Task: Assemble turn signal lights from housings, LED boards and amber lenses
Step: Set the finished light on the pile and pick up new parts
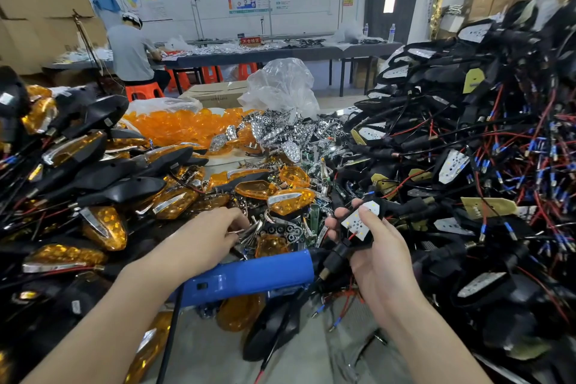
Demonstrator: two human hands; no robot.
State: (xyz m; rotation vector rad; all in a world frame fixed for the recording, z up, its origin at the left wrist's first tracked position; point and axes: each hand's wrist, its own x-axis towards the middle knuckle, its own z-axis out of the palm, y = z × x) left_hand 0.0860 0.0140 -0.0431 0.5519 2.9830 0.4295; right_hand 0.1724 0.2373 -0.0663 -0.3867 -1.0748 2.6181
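Your R hand [383, 246] grips housing [339, 251] w/ LED board [350, 222] in, unlensed; L hand [215, 227] among chrome parts [251, 237], grip unclear.

My left grip [215, 232] and right grip [378, 248] are bare hands. Behind them the left forearm [124, 305] and right forearm [420, 330] are bare too, uncovered as far as the lower edge of view.

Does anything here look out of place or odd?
The blue plastic power tool lies unheld, slanted across loose amber lenses, its tip beside the black housing in the right hand. Otherwise, only heaped parts.
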